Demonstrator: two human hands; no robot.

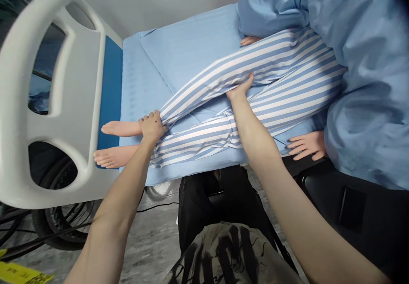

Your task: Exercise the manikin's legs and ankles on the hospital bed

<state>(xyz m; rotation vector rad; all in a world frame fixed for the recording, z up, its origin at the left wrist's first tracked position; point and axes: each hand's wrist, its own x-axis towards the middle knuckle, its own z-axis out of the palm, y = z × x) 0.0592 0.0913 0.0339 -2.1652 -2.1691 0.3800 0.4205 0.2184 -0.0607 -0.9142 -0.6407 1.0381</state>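
A manikin lies on a bed in blue-and-white striped trousers point(287, 75), its upper body under a light blue blanket point(361, 62). My left hand point(152, 126) grips the far leg's ankle at the trouser cuff, beside the bare feet point(119, 128). Under the far leg's knee, my right hand point(241, 91) holds the striped leg from below. The far leg crosses over the near leg. One manikin hand point(305, 144) rests at the bed's near edge.
A white footboard point(64, 105) with a blue panel stands at the left end of the bed, which has a light blue sheet point(179, 49). A wheelchair wheel point(54, 228) and cables sit on the grey floor below. My dark trousers and patterned shirt fill the bottom middle.
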